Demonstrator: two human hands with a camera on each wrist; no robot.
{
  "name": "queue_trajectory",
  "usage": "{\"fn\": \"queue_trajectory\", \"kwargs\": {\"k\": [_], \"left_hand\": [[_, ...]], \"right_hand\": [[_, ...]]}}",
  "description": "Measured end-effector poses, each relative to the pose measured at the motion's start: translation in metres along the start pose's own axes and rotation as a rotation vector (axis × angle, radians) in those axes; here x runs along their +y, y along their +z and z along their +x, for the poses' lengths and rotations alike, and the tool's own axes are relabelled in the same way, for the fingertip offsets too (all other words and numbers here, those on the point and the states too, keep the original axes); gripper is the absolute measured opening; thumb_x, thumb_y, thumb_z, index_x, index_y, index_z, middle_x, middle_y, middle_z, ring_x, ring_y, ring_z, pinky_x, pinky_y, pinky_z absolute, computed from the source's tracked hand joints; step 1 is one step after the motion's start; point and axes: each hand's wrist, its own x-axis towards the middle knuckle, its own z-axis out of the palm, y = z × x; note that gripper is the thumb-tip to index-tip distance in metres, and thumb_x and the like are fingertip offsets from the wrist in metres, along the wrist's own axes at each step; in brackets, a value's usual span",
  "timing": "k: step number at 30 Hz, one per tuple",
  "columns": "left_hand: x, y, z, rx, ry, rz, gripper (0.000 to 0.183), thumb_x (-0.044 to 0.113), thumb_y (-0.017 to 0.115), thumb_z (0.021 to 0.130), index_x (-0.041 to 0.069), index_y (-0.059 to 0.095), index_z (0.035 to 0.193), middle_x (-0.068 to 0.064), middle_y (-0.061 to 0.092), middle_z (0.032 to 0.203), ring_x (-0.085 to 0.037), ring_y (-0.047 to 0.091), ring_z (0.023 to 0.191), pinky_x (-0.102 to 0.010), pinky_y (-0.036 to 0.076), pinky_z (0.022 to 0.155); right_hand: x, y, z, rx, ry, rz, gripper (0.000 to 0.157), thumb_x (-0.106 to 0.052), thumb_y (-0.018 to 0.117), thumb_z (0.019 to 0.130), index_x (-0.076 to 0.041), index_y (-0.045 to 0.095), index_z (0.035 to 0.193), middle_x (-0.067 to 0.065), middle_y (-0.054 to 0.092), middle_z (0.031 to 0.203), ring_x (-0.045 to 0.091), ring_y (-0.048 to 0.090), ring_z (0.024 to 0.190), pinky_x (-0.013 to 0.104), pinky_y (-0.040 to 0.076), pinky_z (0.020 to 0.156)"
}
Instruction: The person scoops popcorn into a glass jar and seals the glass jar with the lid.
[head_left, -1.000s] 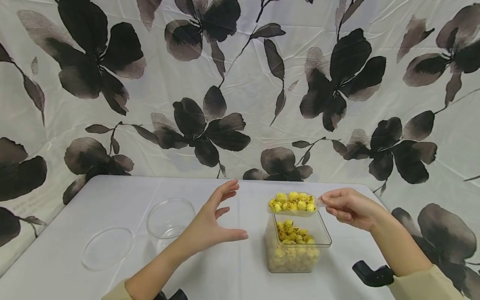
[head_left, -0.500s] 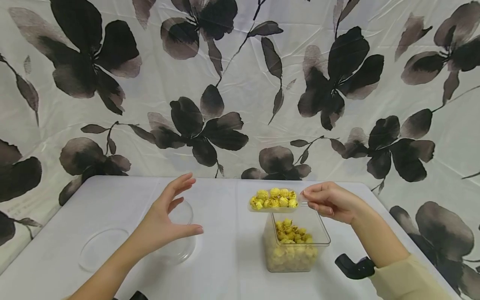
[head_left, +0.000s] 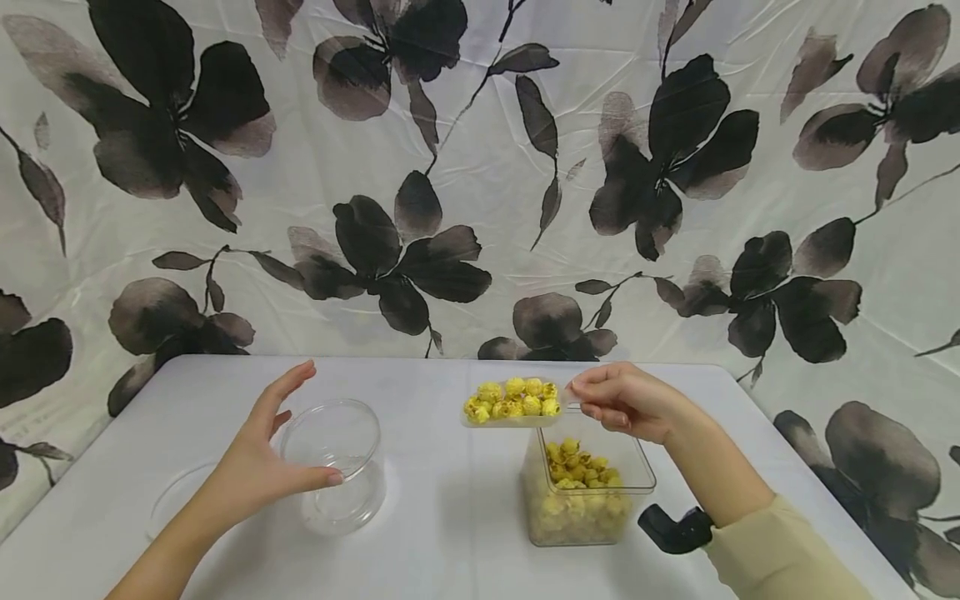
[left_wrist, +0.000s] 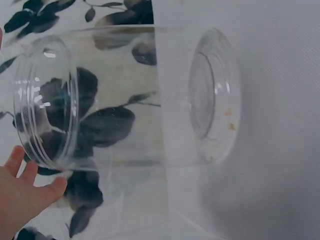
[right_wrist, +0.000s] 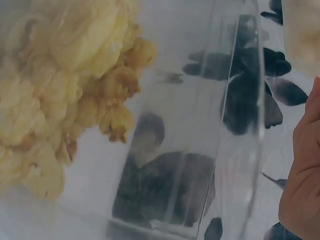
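Observation:
My right hand [head_left: 637, 404] pinches the short handle of a clear scoop [head_left: 510, 422] heaped with yellow popcorn [head_left: 517, 398]. The scoop is raised above and left of the far rim of a square clear container [head_left: 534, 500]. More popcorn [right_wrist: 75, 90] lies in that container, seen through its wall in the right wrist view. My left hand [head_left: 251, 467] is beside a round clear jar [head_left: 345, 504], fingers and thumb spread, holding nothing. Its thumb overlaps the jar's near side in the head view. In the left wrist view the jar's mouth [left_wrist: 47, 105] lies close to the fingertips.
A clear round lid [head_left: 161, 500] lies flat on the white table [head_left: 450, 558], partly behind my left forearm. Behind the table's far edge hangs a white cloth [head_left: 465, 125] with dark flowers. A black wrist mount [head_left: 675, 531] sits under my right wrist.
My right hand has carried the loaded scoop leftward from above the container. My left hand has moved left, past the front of the jar to its left side, fingers still spread.

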Motion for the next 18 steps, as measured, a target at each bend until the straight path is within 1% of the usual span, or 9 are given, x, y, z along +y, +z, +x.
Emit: {"fn": "queue_trajectory", "kwargs": {"k": [3, 7, 10, 11, 12, 13, 14, 17, 18], "left_hand": [[-0.009, -0.001, -0.004, 0.017, -0.028, 0.002, 0.117, 0.006, 0.09, 0.053, 0.025, 0.023, 0.147, 0.012, 0.031, 0.143, 0.008, 0.022, 0.127, -0.004, 0.026, 0.089], [-0.022, 0.001, -0.01, 0.006, -0.07, -0.03, 0.119, 0.004, 0.089, 0.054, 0.025, 0.02, 0.148, 0.015, 0.03, 0.141, 0.01, 0.022, 0.124, -0.002, 0.029, 0.087], [-0.029, 0.004, -0.015, -0.001, -0.091, -0.064, 0.119, 0.002, 0.088, 0.055, 0.025, 0.018, 0.149, 0.017, 0.03, 0.139, 0.01, 0.024, 0.124, -0.004, 0.031, 0.085], [-0.031, 0.004, -0.017, -0.007, -0.098, -0.072, 0.119, 0.002, 0.088, 0.056, 0.025, 0.017, 0.149, 0.015, 0.03, 0.14, 0.011, 0.025, 0.123, -0.01, 0.034, 0.091], [-0.033, 0.004, -0.018, -0.015, -0.105, -0.071, 0.119, 0.002, 0.088, 0.056, 0.025, 0.017, 0.149, 0.012, 0.031, 0.14, 0.012, 0.025, 0.123, -0.01, 0.035, 0.09], [-0.034, 0.004, -0.019, -0.026, -0.111, -0.063, 0.119, 0.002, 0.087, 0.057, 0.026, 0.016, 0.149, 0.008, 0.032, 0.141, 0.013, 0.025, 0.123, -0.015, 0.037, 0.092], [-0.036, 0.004, -0.02, -0.038, -0.115, -0.067, 0.119, 0.002, 0.087, 0.058, 0.026, 0.015, 0.149, 0.004, 0.032, 0.142, 0.014, 0.026, 0.122, -0.015, 0.038, 0.092], [-0.04, 0.005, -0.022, -0.075, -0.118, -0.064, 0.118, 0.003, 0.086, 0.06, 0.025, 0.013, 0.15, -0.004, 0.031, 0.142, 0.015, 0.028, 0.12, -0.017, 0.04, 0.091], [-0.041, 0.005, -0.023, -0.084, -0.114, -0.059, 0.118, 0.004, 0.086, 0.06, 0.025, 0.013, 0.15, -0.003, 0.03, 0.143, 0.015, 0.029, 0.12, -0.009, 0.037, 0.087]], "right_hand": [[-0.001, 0.004, 0.005, 0.005, 0.006, -0.007, 0.027, -0.004, 0.042, 0.096, -0.009, 0.067, 0.086, -0.003, 0.052, 0.061, 0.001, 0.034, 0.041, 0.013, 0.028, 0.041], [-0.001, 0.01, 0.011, 0.012, 0.008, -0.004, 0.028, -0.004, 0.042, 0.096, -0.009, 0.067, 0.085, -0.002, 0.052, 0.06, 0.002, 0.034, 0.041, 0.013, 0.029, 0.04], [-0.003, 0.015, 0.015, 0.024, 0.011, 0.001, 0.027, -0.003, 0.043, 0.096, -0.009, 0.067, 0.085, -0.002, 0.052, 0.06, 0.002, 0.034, 0.041, 0.013, 0.028, 0.04], [-0.003, 0.016, 0.016, 0.026, 0.011, 0.002, 0.027, -0.003, 0.043, 0.096, -0.009, 0.067, 0.086, -0.002, 0.052, 0.06, 0.003, 0.034, 0.041, 0.013, 0.028, 0.04], [-0.003, 0.018, 0.017, 0.029, 0.012, 0.0, 0.027, -0.003, 0.043, 0.096, -0.009, 0.067, 0.085, -0.001, 0.051, 0.06, 0.003, 0.034, 0.041, 0.013, 0.028, 0.04], [-0.004, 0.02, 0.019, 0.032, 0.013, -0.001, 0.027, -0.003, 0.043, 0.096, -0.009, 0.067, 0.085, -0.001, 0.051, 0.06, 0.003, 0.033, 0.041, 0.013, 0.027, 0.04], [-0.004, 0.021, 0.02, 0.032, 0.014, -0.002, 0.027, -0.003, 0.043, 0.096, -0.009, 0.067, 0.085, -0.001, 0.051, 0.06, 0.003, 0.033, 0.041, 0.013, 0.027, 0.04], [-0.005, 0.026, 0.023, 0.028, 0.013, 0.002, 0.028, -0.003, 0.043, 0.096, -0.01, 0.068, 0.084, -0.001, 0.051, 0.06, 0.003, 0.033, 0.041, 0.013, 0.028, 0.04], [-0.006, 0.028, 0.025, 0.027, 0.013, 0.006, 0.028, -0.003, 0.043, 0.096, -0.01, 0.068, 0.083, -0.001, 0.05, 0.06, 0.003, 0.033, 0.041, 0.012, 0.028, 0.04]]}}
